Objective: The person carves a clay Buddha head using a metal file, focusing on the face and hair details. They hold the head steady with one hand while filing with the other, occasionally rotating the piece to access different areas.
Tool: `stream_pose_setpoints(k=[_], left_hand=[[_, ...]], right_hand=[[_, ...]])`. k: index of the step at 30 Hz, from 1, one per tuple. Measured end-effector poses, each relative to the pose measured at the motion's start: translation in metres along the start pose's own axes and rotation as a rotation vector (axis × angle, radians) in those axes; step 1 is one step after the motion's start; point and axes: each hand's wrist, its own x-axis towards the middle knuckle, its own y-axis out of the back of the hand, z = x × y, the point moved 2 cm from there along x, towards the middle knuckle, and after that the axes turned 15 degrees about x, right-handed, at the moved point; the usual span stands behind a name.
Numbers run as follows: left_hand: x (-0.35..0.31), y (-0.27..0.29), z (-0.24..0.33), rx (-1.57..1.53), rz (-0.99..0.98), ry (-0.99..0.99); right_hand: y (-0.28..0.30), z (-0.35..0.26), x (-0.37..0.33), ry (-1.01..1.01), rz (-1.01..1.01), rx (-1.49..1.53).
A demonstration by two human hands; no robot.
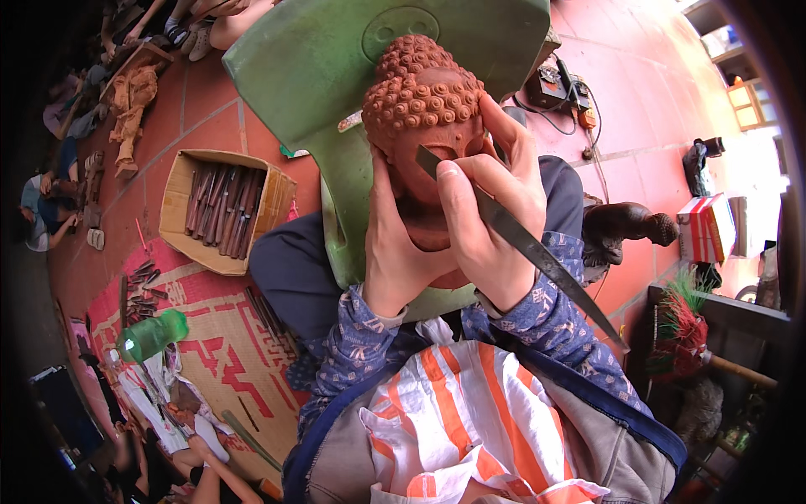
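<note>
A reddish-brown carved Buddha head (437, 105) with rows of curls stands before me against a green plastic chair (294, 76). My left hand (393, 256) is wrapped round its lower left side and jaw. In my right hand (501, 197) is a long, flat, dark metal carving tool (550, 267), gripped between thumb and fingers. The tool's upper end lies at the face, near the nose and mouth; its other end slants down to my right. One right finger reaches up against the side of the head. My hands partly hide the face.
At left, a cardboard box (273, 206) holds several chisels, with more tools (144, 290) on a patterned mat (218, 336) near a green bottle (154, 336). Corded electrical gear (550, 88) and a dark carving (625, 228) are at right. Other people sit along the left.
</note>
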Motion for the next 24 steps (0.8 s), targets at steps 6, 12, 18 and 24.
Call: stream_pose_setpoints(k=[6, 12, 18, 24], left_hand=[[-0.001, 0.002, -0.003, 0.003, -0.001, -0.027], [-0.001, 0.004, 0.002, 0.008, -0.012, -0.002], [0.001, 0.004, 0.002, 0.033, -0.001, -0.046], [-0.002, 0.002, -0.004, -0.031, -0.015, 0.004]], right_hand=[[0.021, 0.007, 0.003, -0.173, 0.065, 0.256], [0.009, 0.003, 0.000, -0.087, 0.040, 0.087], [0.014, 0.004, 0.002, -0.107, 0.007, 0.119], [0.022, 0.010, 0.003, -0.215, 0.059, 0.231]])
